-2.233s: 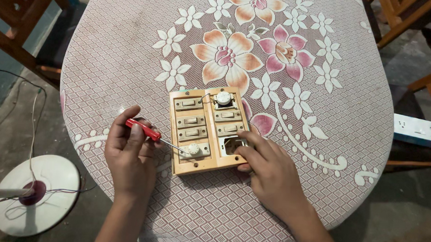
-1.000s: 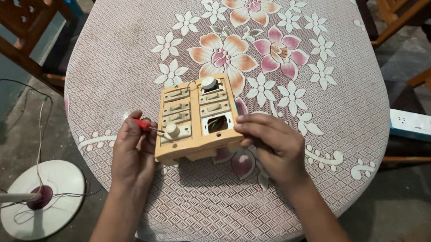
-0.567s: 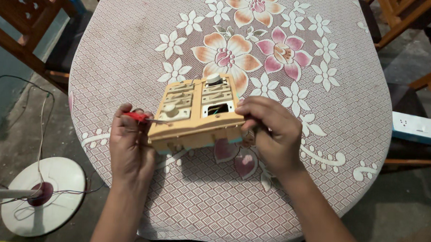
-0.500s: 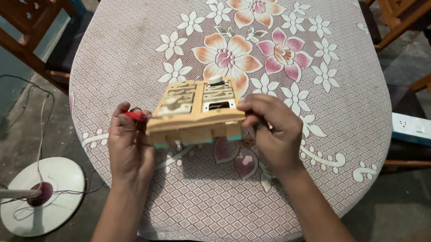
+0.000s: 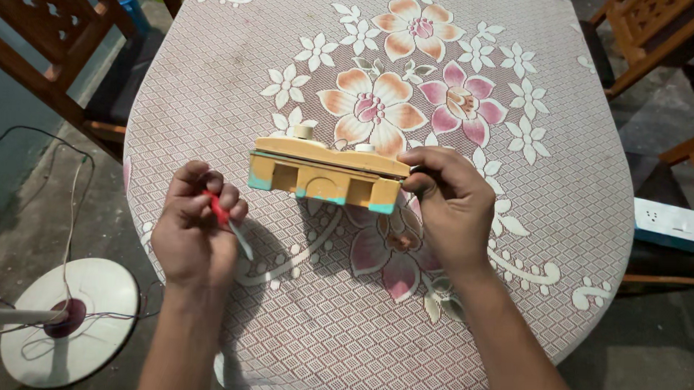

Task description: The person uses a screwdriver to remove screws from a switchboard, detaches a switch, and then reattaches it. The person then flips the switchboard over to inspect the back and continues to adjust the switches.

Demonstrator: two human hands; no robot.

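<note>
My right hand (image 5: pixel 453 202) pinches the right end of the yellowish-tan wooden switch board box (image 5: pixel 328 175), thumb and fingers closed on its corner, tipping it up on edge so that its side faces me and two pale knobs show along its top. The box stands on the lace-patterned plastic tablecloth with pink and peach flowers (image 5: pixel 564 133), just ahead of both hands and between them. My left hand (image 5: pixel 196 232) is curled shut around a small red-handled screwdriver (image 5: pixel 227 220), its thin shaft pointing down and to the right, a little apart from the box's left end.

To do this tipping well, I judge the grip should stay firm on the corner, since only one hand bears the box and it could roll flat again; bringing the left hand's knuckles against the near-left corner would steady it, with the screwdriver tip kept turned away from my fingers.

The near table edge curves just below my wrists, so I would work forward, not backward. Beyond the box the cloth lies open. Wooden chairs (image 5: pixel 41 42) stand off to the left.
</note>
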